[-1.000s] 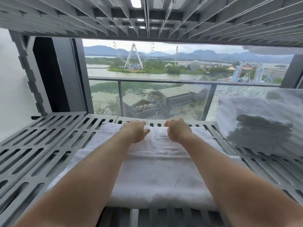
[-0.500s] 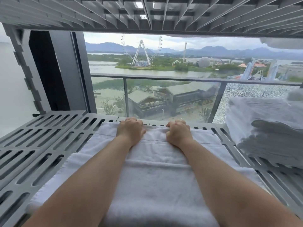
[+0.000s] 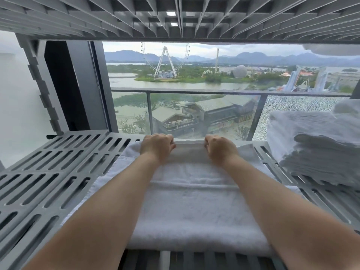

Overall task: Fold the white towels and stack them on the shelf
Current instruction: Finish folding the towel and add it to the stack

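Observation:
A folded white towel (image 3: 191, 207) lies flat on the grey slatted shelf (image 3: 48, 184), its long side running away from me. Both my arms reach over it. My left hand (image 3: 156, 148) and my right hand (image 3: 220, 150) sit at the towel's far edge with fingers curled over that edge, gripping it. At the right of the same shelf stands a stack of folded white towels (image 3: 315, 145).
Another slatted shelf (image 3: 179, 16) hangs low overhead. A grey upright post (image 3: 41, 84) stands at the back left. Behind the shelf is a window with a glass balcony rail (image 3: 194, 90).
Both hands have slid farther back along the towel to its far edge, and the towel lies deeper on the shelf. My view has moved closer in.

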A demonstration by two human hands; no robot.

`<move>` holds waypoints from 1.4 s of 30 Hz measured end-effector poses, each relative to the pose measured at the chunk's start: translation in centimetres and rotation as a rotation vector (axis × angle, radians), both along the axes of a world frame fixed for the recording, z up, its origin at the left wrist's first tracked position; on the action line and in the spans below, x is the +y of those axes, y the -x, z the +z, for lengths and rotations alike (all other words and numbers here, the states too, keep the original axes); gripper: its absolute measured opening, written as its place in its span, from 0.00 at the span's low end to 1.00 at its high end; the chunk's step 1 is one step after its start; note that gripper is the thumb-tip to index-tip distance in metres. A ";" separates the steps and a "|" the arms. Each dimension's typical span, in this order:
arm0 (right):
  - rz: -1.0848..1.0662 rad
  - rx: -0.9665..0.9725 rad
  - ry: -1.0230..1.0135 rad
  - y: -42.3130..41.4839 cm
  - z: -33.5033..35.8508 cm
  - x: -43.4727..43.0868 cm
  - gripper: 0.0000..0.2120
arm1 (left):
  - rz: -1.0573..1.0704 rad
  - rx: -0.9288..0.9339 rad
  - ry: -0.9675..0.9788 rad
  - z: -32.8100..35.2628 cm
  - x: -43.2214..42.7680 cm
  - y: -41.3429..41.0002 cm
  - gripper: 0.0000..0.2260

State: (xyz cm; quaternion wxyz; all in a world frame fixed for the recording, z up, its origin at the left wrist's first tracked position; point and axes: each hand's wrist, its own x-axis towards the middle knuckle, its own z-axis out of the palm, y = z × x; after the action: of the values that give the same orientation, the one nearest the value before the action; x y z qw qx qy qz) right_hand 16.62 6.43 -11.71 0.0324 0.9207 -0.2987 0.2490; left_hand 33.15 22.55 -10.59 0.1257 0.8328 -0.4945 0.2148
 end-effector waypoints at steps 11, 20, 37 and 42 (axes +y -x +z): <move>-0.044 -0.043 0.371 7.0 1.7 7.5 0.14 | -0.155 -0.100 0.155 1.5 6.8 3.7 0.12; 0.058 -0.150 0.495 13.5 1.6 12.3 0.19 | -0.293 -0.191 0.227 1.7 13.2 8.0 0.11; 0.193 -0.174 0.392 18.2 -2.5 16.8 0.15 | -0.117 0.170 0.121 -1.7 19.9 14.7 0.10; 0.206 -0.212 0.363 18.9 -2.7 16.9 0.03 | -0.115 0.158 0.143 -2.2 20.7 15.4 0.09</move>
State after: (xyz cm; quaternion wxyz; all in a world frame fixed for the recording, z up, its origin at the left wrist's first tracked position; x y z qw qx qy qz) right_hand -2.31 23.31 -14.40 0.1404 0.8942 -0.1549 0.3959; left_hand 17.73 43.23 -12.83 0.2356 0.8061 -0.5136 0.1759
